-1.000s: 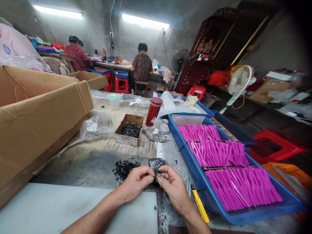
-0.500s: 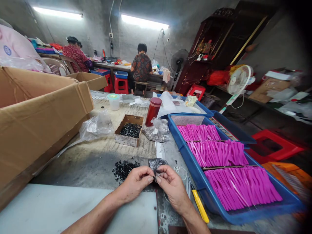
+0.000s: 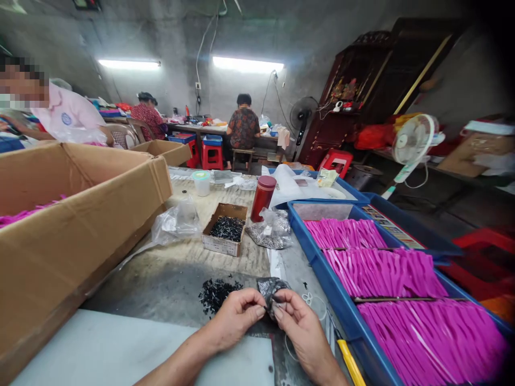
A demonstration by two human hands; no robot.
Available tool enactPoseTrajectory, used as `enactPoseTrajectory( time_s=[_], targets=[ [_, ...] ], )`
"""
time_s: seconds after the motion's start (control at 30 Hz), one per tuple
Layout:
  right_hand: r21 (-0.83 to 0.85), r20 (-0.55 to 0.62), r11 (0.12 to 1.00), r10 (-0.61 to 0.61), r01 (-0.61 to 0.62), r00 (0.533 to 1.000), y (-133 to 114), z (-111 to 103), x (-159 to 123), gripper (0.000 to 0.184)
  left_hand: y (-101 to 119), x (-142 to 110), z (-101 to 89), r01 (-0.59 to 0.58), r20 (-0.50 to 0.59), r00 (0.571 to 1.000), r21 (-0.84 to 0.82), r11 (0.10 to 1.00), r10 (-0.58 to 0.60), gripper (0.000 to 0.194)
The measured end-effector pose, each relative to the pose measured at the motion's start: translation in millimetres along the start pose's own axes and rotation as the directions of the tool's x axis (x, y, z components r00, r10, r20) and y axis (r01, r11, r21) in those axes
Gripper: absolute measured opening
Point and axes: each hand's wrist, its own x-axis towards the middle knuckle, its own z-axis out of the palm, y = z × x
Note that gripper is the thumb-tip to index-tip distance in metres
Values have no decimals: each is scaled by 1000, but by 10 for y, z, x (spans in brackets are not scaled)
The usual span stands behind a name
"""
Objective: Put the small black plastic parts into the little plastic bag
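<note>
Thumb and fingertips of my left hand (image 3: 240, 317) are pinched together over the bench. What sits between them is tiny and dark, too small to name. Close beside it, my right hand (image 3: 301, 324) also pinches with thumb and forefinger, and its contents cannot be made out. Just behind the fingertips lies a small black plastic bag (image 3: 269, 286), partly covered by my hands. A heap of small black pieces (image 3: 215, 295) lies beyond my left hand. To the right of my right hand are a thin white cord (image 3: 319, 303) and a yellow-handled tool (image 3: 351, 364).
A blue tray (image 3: 314, 257) with rows of magenta strips (image 3: 386, 271) fills the right. Further back stand an open carton of small black parts (image 3: 221, 245) and a red bottle (image 3: 263, 199). A large cardboard box (image 3: 88, 230) and white board (image 3: 161, 343) occupy the left. Other people sit beyond.
The view has tilted up and turned left, so the scene sits lower and further right. A person at the left now shows more fully. Both hands stay pinched close together.
</note>
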Motion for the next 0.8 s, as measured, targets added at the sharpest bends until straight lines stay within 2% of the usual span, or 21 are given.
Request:
enactPoseTrajectory(
  time_s=[0.13,0.2,0.27,0.3,0.37,0.47,0.57,0.67,0.73,0.8],
  targets=[
    [-2,-8,1000,-10,10,1000,69,-138,-22,24,120,9,-149,18,-99,995,46,999,-13,19],
    [-3,-62,1000,-17,17,998,101,-210,-33,25,224,73,-308,2,-178,984,129,992,22,18],
    [-16,-52,1000,-6,5,999,120,-254,-41,25,332,195,-506,-21,-262,960,266,964,94,16],
    [-10,-89,1000,-24,24,996,126,-262,-44,25,380,274,-609,-20,-302,943,366,930,139,16],
    [-4,-132,999,-47,47,990,135,-249,-52,25,452,452,-802,57,-366,906,606,794,214,17],
    [-10,-160,998,-64,63,985,142,-203,-69,25,493,689,-1005,118,-406,881,685,719,242,17],
    [-9,-168,999,-42,41,985,128,-197,-91,26,489,781,-1065,149,-424,864,732,665,272,18],
    [-7,-154,1000,-9,8,988,87,-257,-95,25,476,686,-1009,136,-403,863,767,627,306,22],
    [-35,-94,999,17,-21,995,70,-313,-83,26,455,549,-949,108,-356,883,788,606,305,21],
    [-52,-82,998,17,-22,996,82,-356,-65,26,411,395,-904,54,-263,919,820,569,292,18]
  ],
)
